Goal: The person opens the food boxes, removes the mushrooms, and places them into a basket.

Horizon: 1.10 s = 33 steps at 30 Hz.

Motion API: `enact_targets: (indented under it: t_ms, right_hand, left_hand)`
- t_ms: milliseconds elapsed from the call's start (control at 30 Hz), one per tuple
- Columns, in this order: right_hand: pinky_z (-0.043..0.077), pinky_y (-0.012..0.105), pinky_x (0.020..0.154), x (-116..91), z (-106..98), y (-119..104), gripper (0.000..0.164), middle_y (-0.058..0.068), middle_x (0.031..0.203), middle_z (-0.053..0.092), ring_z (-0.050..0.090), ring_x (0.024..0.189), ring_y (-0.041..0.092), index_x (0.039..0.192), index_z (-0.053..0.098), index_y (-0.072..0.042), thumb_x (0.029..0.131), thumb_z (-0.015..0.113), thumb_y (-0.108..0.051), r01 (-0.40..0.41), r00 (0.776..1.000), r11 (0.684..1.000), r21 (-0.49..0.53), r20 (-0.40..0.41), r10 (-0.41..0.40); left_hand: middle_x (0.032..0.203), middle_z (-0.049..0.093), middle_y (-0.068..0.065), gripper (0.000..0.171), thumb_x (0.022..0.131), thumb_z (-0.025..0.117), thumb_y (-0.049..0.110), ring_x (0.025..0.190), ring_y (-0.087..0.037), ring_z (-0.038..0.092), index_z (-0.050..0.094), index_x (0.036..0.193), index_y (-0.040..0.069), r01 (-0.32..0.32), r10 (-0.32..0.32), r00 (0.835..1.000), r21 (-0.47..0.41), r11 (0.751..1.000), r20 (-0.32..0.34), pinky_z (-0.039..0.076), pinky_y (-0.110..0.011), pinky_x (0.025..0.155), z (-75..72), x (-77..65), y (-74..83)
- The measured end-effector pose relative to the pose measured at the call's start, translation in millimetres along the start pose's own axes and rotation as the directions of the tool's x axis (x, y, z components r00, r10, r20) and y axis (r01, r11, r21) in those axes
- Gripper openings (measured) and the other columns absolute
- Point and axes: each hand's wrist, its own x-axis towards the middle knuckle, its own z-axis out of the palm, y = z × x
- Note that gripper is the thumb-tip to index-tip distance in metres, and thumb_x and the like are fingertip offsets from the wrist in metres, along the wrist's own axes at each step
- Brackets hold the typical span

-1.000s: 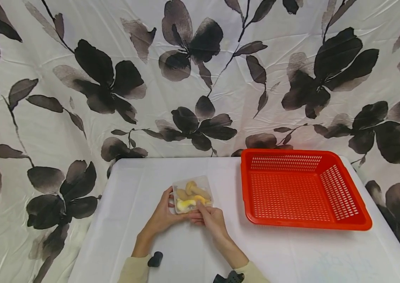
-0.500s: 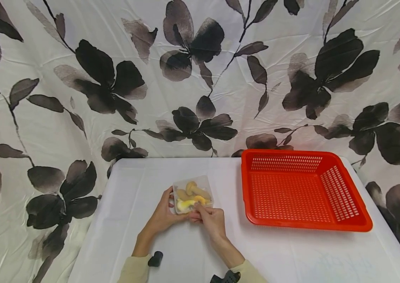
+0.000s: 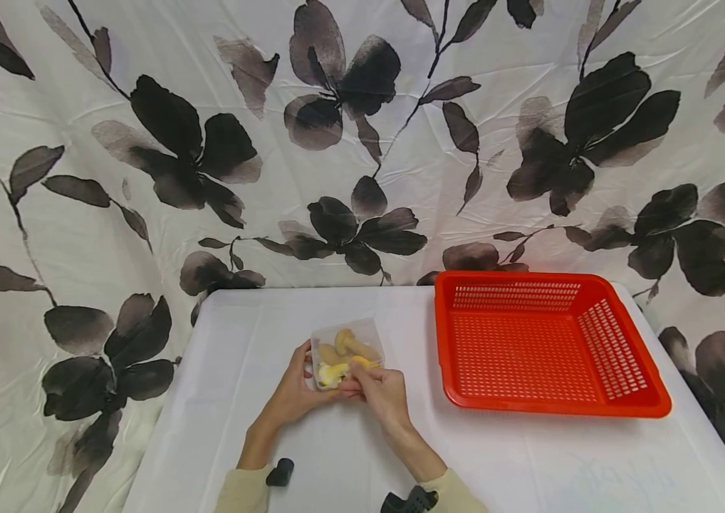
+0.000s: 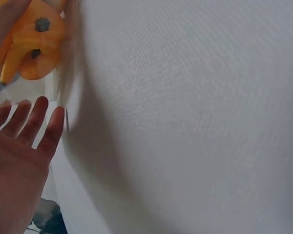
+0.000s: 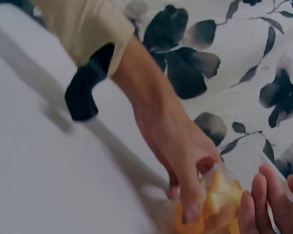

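A small clear plastic box point(image 3: 369, 331) sits low over the table, in front of the person. Inside it are tan mushroom-shaped pieces point(image 3: 356, 345) and a yellow piece point(image 3: 332, 375). Close up in the left wrist view, orange curved pieces point(image 4: 34, 34) with dark ends show through the plastic. My left hand point(image 3: 296, 385) holds the box from its left side, thumb along the near edge. At the near right corner, my right hand point(image 3: 384, 395) pinches the box edge with thumb and curled fingers. In the right wrist view its fingers point(image 5: 263, 200) face the left thumb.
To the right on the white-covered table point(image 3: 516, 456) stands a large red perforated basket point(image 3: 555, 342) with nothing in it. A floral curtain point(image 3: 452, 178) hangs behind the table. Each wrist carries a small black device, the left one point(image 3: 280, 472) beside its beige sleeve point(image 3: 243, 490).
The right thumb and fingers have shifted slightly left and up along the near edge, covering more of the yellow piece. The left hand keeps its hold, and the box stays about where it was.
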Motion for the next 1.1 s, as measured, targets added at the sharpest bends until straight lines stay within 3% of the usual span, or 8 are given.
enact_targets:
  t_ms: [233, 433, 533, 667, 833, 1033, 1100]
  right_hand:
    - [0.062, 0.037, 0.07, 7.0, -16.9, -13.4, 0.035, 0.021, 0.083, 0.075, 0.075, 0.074, 0.027, 0.098, 0.074, 0.011, 0.101, 0.069, -0.024, 0.107, 0.987, 0.981, -0.163, 0.139, -0.084]
    - [0.061, 0.032, 0.064, 13.9, -28.4, -27.0, 0.032, 0.019, 0.084, 0.075, 0.074, 0.072, 0.033, 0.103, 0.071, 0.005, 0.094, 0.077, -0.025, 0.192, 0.981, 0.934, -0.301, 0.075, -0.178]
    - [0.06, 0.028, 0.064, 16.5, -31.6, -32.4, 0.046, 0.015, 0.093, 0.073, 0.073, 0.075, 0.027, 0.12, 0.063, 0.001, 0.091, 0.081, -0.028, 0.231, 0.972, 0.884, -0.406, 0.05, -0.231]
    - [0.06, 0.028, 0.071, 22.5, -34.1, -37.1, 0.055, 0.009, 0.104, 0.07, 0.07, 0.083, 0.02, 0.133, 0.06, -0.004, 0.09, 0.082, -0.03, 0.324, 0.937, 0.793, -0.516, 0.059, -0.344]
    - [0.06, 0.033, 0.081, 31.9, -38.3, -43.6, 0.042, 0.01, 0.107, 0.071, 0.07, 0.092, 0.023, 0.13, 0.067, -0.002, 0.093, 0.078, -0.019, 0.448, 0.884, 0.718, -0.533, 0.14, -0.447]
    - [0.06, 0.036, 0.083, 41.1, -43.8, -55.7, 0.036, 0.007, 0.099, 0.072, 0.07, 0.092, 0.023, 0.126, 0.071, 0.0, 0.095, 0.074, -0.018, 0.524, 0.844, 0.635, -0.568, 0.245, -0.478]
    - [0.06, 0.038, 0.083, 43.7, -44.0, -60.5, 0.034, 0.007, 0.098, 0.072, 0.07, 0.092, 0.024, 0.125, 0.072, -0.001, 0.096, 0.073, -0.019, 0.53, 0.841, 0.622, -0.577, 0.264, -0.471]
  left_hand:
    - [0.138, 0.051, -0.012, 0.116, 0.075, 0.094, 0.032, 0.117, -0.026, 0.053, 0.021, 0.164, 0.014, 0.089, -0.087, 0.993, -0.025, 0.996, 0.074, 0.048, -0.04, 0.098, -8.7, -4.1, 12.6]
    - [0.148, 0.049, -0.02, 0.095, 0.09, 0.081, 0.034, 0.123, -0.034, 0.057, 0.025, 0.162, 0.007, 0.161, -0.157, 0.983, -0.039, 0.986, 0.095, 0.05, -0.049, 0.102, -20.4, -3.4, 26.8]
    - [0.149, 0.048, -0.025, 0.074, 0.099, 0.07, 0.025, 0.123, -0.038, 0.058, 0.033, 0.157, -0.002, 0.128, -0.126, 0.991, -0.037, 0.991, 0.038, 0.05, -0.051, 0.102, -22.0, -0.7, 31.5]
    - [0.138, 0.056, -0.026, 0.048, 0.102, 0.062, 0.009, 0.113, -0.035, 0.063, 0.048, 0.145, -0.01, 0.087, -0.087, 0.99, -0.008, 0.996, -0.106, 0.055, -0.041, 0.094, -17.2, 4.7, 35.3]
    - [0.118, 0.064, -0.025, 0.035, 0.102, 0.061, 0.004, 0.094, -0.031, 0.068, 0.059, 0.132, -0.013, 0.14, -0.156, 0.953, -0.079, 0.987, -0.259, 0.058, -0.022, 0.071, -7.4, 11.3, 42.1]
    - [0.109, 0.065, -0.023, 0.032, 0.101, 0.062, 0.004, 0.08, -0.024, 0.071, 0.063, 0.127, -0.014, 0.202, -0.268, 0.908, -0.223, 0.954, -0.322, 0.058, -0.021, 0.064, -4.3, 13.5, 51.7]
    - [0.106, 0.065, -0.023, 0.032, 0.1, 0.062, 0.003, 0.075, -0.019, 0.069, 0.062, 0.127, -0.015, 0.207, -0.289, 0.899, -0.263, 0.942, -0.329, 0.058, -0.021, 0.063, -5.2, 13.4, 54.0]
